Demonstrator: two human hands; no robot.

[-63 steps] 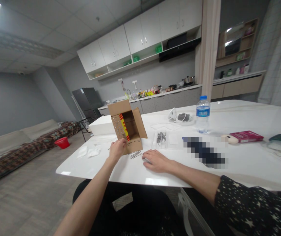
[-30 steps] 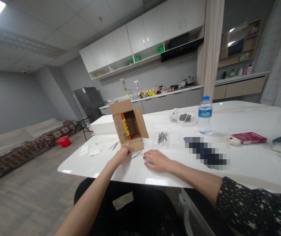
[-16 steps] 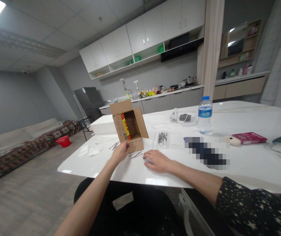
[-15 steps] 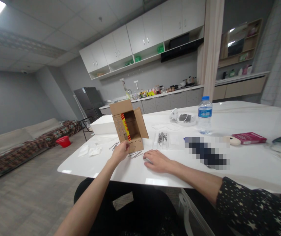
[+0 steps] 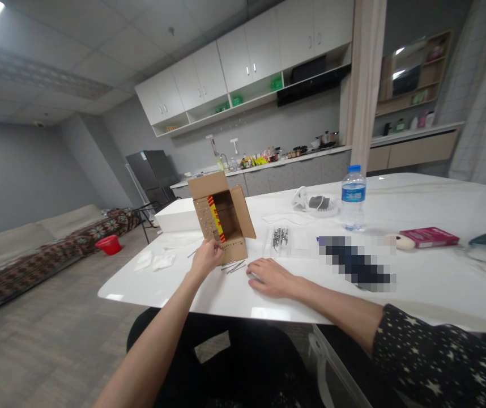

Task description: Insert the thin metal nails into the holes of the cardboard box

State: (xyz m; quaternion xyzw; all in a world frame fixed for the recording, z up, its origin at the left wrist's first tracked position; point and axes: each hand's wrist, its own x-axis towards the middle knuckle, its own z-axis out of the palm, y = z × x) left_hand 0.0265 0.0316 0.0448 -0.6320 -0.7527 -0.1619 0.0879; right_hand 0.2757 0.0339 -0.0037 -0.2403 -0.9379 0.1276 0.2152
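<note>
A cardboard box point(image 5: 237, 212) with yellow-and-red tape stands on the white table, its opening facing me and flaps spread. Rows of small dots mark its side and lower front flap. My left hand point(image 5: 207, 259) is closed, thumb and fingertips pinched together at the left edge of that lower flap. Whatever the pinch holds is too small to make out. My right hand point(image 5: 271, 277) lies palm down on the table with fingers apart, right of several thin metal sticks point(image 5: 233, 267). Behind it sits a clear plastic tray point(image 5: 288, 249) of small metal pieces.
A water bottle point(image 5: 353, 201), a white corded device point(image 5: 322, 205) and a magenta box point(image 5: 434, 237) stand on the right of the table. White tissues point(image 5: 163, 262) lie at left, near a long white block point(image 5: 177, 216). A blurred dark object point(image 5: 356, 263) lies right of the tray.
My left hand has shifted slightly left and up along the flap, now covering more of the sticks left of the box. My right hand stays in place.
</note>
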